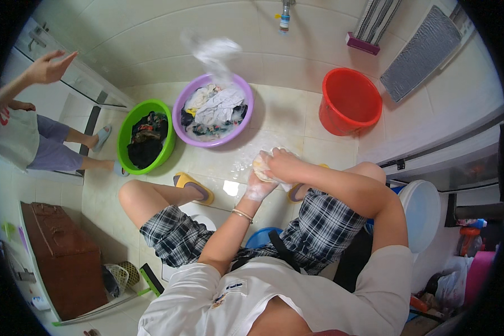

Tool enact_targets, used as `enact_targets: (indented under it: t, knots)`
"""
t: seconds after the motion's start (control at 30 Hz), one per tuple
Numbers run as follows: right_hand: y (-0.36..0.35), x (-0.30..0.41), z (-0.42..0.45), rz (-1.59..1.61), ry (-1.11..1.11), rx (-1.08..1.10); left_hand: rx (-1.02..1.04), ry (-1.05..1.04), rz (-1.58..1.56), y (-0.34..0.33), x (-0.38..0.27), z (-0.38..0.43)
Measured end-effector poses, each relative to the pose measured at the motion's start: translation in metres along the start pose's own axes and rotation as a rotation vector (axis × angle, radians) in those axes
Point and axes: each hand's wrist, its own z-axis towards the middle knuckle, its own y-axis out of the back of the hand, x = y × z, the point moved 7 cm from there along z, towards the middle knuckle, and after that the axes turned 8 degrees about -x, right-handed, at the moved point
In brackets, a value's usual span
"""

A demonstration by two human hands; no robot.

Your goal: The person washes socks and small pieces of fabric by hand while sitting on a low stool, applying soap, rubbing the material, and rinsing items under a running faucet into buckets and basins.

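Between my knees, a wet, bunched whitish cloth [261, 169] with a yellowish patch is squeezed by both hands. My left hand [258, 187] grips it from below, with soapy foam over the wrist. From above, my right hand [282, 164] closes around the same cloth. Ahead stands a purple basin [177, 122] of sudsy clothes, a white garment [220, 105] lying on top. Over its far rim hangs a motion-blurred white cloth [214, 52] in mid-air, touched by no hand. Against the purple basin's left side is a green basin [124, 145] with dark clothes [147, 147].
A red bucket [348, 103] stands by the far right wall, below a grey flat mop [422, 54]. At left, another person's hand [50, 67] is raised near the door. A brown cabinet [63, 260] and a green-edged squeegee [151, 280] are behind left; a white bucket [424, 214] is right.
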Motion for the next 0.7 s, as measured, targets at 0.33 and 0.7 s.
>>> enact_targets:
  t: [0.33,0.7]
  knots:
    - [0.007,0.002,-0.003,0.022,0.015,-0.059,-0.034,-0.013,-0.006,0.012,-0.007,0.006]
    - [0.008,0.016,-0.004,0.005,0.045,-0.161,0.059,0.113,-0.249,0.000,-0.013,-0.001]
